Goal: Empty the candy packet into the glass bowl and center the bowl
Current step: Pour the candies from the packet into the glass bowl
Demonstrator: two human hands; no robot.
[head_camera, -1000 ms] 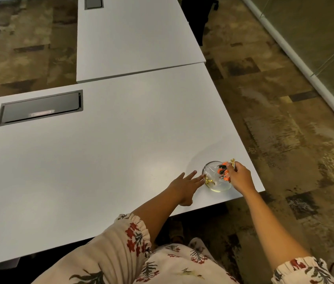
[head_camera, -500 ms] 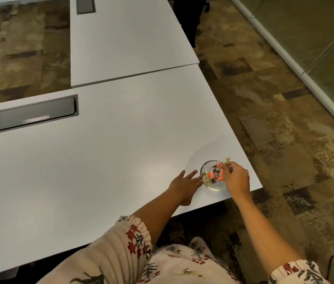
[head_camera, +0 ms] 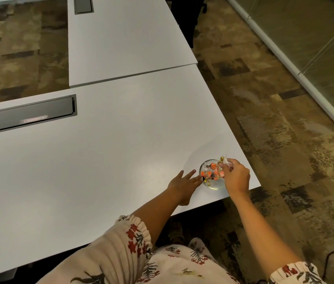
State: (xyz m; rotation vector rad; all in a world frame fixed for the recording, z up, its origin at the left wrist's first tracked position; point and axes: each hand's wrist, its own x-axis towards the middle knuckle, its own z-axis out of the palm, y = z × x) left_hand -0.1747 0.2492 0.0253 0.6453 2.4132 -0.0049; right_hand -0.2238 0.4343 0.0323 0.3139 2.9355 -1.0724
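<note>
A small glass bowl [head_camera: 213,185] stands near the right front corner of the white table [head_camera: 100,160]. Orange and dark candies [head_camera: 211,173] lie inside it. My right hand [head_camera: 236,177] hovers over the bowl's right rim, pinching a clear candy packet [head_camera: 224,160] with a gold tie that sticks up above the fingers. My left hand [head_camera: 183,184] rests flat on the table just left of the bowl, fingers spread, fingertips touching the bowl's left side.
A dark recessed cable hatch [head_camera: 33,113] sits in the table at far left. A second white table [head_camera: 125,37] adjoins at the back. The table's right edge runs close to the bowl, with patterned carpet [head_camera: 285,119] beyond.
More orange candies now lie in the bowl. My right hand has shifted slightly with the packet; my left hand has stayed beside the bowl.
</note>
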